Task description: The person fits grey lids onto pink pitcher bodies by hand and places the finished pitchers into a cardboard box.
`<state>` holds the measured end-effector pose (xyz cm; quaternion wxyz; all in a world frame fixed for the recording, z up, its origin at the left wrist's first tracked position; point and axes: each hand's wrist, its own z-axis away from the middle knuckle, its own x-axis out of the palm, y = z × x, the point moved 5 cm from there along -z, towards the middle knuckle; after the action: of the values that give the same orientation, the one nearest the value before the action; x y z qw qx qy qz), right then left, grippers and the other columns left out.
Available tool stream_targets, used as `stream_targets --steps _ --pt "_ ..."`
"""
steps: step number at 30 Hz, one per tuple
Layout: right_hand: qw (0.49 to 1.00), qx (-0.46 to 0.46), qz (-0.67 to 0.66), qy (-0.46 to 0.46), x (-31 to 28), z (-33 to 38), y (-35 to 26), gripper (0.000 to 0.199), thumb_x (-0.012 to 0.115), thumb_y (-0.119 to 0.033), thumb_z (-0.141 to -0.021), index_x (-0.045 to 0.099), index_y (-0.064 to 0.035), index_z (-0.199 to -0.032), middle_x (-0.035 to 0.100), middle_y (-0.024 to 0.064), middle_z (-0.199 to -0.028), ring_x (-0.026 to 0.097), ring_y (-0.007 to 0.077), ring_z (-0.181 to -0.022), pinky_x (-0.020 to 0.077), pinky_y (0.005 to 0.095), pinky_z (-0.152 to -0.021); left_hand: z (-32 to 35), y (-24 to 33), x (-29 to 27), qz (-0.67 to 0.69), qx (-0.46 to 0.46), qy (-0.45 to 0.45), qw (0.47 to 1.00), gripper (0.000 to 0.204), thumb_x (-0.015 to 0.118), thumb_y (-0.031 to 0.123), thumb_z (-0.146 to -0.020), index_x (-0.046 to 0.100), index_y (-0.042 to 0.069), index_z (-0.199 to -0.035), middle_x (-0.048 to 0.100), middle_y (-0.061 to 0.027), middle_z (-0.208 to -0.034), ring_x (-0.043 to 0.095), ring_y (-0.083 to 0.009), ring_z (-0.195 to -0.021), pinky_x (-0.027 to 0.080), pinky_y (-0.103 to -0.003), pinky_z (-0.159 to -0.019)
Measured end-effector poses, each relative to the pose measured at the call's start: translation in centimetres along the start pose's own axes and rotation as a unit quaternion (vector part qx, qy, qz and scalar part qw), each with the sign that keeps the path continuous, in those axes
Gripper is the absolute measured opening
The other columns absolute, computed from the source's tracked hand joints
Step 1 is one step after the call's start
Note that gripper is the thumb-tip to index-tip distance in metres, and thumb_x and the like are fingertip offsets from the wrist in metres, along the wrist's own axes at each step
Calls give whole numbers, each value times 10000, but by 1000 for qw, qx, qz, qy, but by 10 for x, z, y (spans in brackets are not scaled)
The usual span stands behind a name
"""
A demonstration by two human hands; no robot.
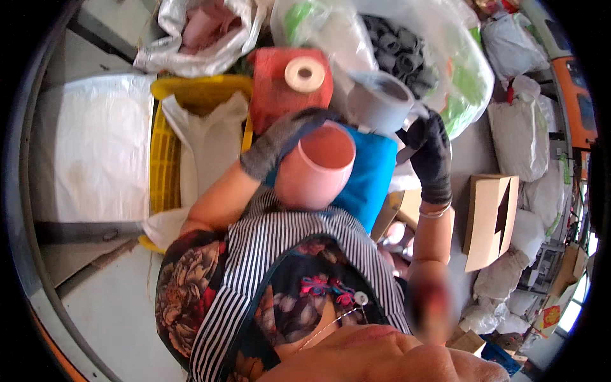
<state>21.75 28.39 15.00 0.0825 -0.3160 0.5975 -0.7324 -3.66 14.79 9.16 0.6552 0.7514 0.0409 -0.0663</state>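
My left hand point(280, 139), in a dark grey glove, grips a pink tube-shaped piece point(313, 167) whose open mouth faces up toward me. My right hand point(431, 151), in a black glove, holds a grey roll point(382, 99) by its near edge, just right of the pink piece. A blue cloth point(368, 181) lies on my lap under both. A red spool with a pale cardboard core point(291, 86) stands right behind my left hand.
A yellow crate point(167, 146) lined with a white bag sits at my left. Clear plastic bags point(203, 32) of pink and dark grey pieces are piled behind. A cardboard box point(489, 219) and white sacks point(519, 127) fill the right side.
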Motion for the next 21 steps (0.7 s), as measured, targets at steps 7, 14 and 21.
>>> stream_targets --steps 7,14,21 --pt "954 175 -241 -40 51 32 18 336 518 -421 -1072 615 -100 -1076 398 -32 -671 405 128 -605 434 303 -649 27 2 -10 -126 137 19 982 345 455 118 -1037 611 1 -1322 646 -157 -1331 612 -257 -1240 456 -359 -1098" --pt "952 165 -224 -125 76 14 25 337 555 -212 -1054 556 1 -1315 681 133 -1161 678 230 -1059 537 402 -1041 2 -19 -2 2 -26 -67 997 357 499 185 -1023 622 20 -1314 633 -166 -1344 625 -277 -1228 505 -402 -1050" --pt "928 165 -281 -178 78 -21 35 503 537 -289 -1062 460 23 -1449 616 164 -1338 580 307 -1277 399 474 -1181 16 5 -8 -172 107 -84 976 379 562 181 -958 642 48 -1303 644 -177 -1320 625 -349 -1216 505 -421 -1046"
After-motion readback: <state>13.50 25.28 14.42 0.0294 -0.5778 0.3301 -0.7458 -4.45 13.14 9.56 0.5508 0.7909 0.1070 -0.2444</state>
